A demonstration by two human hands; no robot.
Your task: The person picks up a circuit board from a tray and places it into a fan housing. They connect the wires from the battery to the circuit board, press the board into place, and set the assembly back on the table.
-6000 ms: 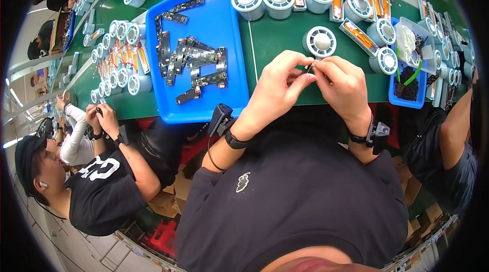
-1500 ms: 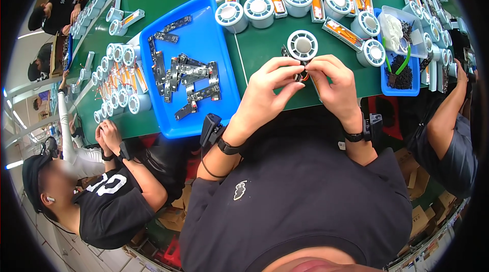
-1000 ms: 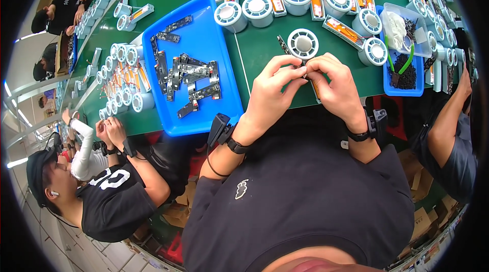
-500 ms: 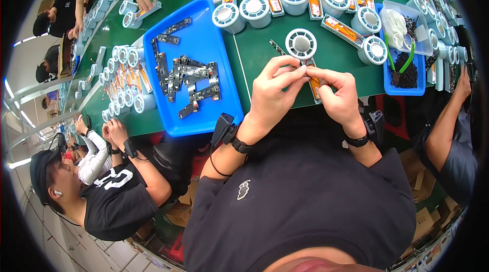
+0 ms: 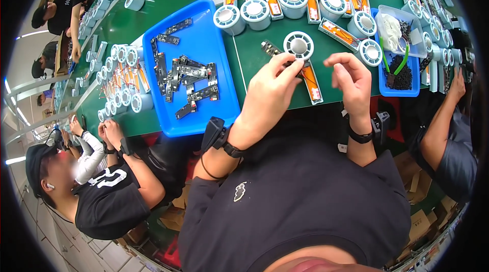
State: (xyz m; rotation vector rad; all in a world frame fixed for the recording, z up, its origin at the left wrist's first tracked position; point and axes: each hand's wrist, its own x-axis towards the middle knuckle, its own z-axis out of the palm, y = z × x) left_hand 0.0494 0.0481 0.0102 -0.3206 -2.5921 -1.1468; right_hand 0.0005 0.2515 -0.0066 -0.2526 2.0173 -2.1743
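In front of me lies a light-blue housing with a round, slotted head (image 5: 299,45) and an open handle. An orange battery pack (image 5: 311,82) with thin red wires sits in the handle. My left hand (image 5: 272,91) pinches a narrow black circuit board (image 5: 271,49) beside the round head; its fingers hide the board's near end. To the right of the handle, my right hand (image 5: 351,83) is raised with its fingers loosely curled and apart, nothing visible in them.
On my left a blue tray (image 5: 232,96) holds several black circuit boards. Similar housings (image 5: 293,2) stand in rows at the back. At right, a blue bin (image 5: 402,92) holds small black parts and green-handled cutters (image 5: 403,63), beside a clear box with white cloth. Co-workers sit on both sides.
My right hand has drawn away to the right from the wires and spread its fingers. My left hand has shifted slightly left and down; the board beside the head has turned, showing its components.
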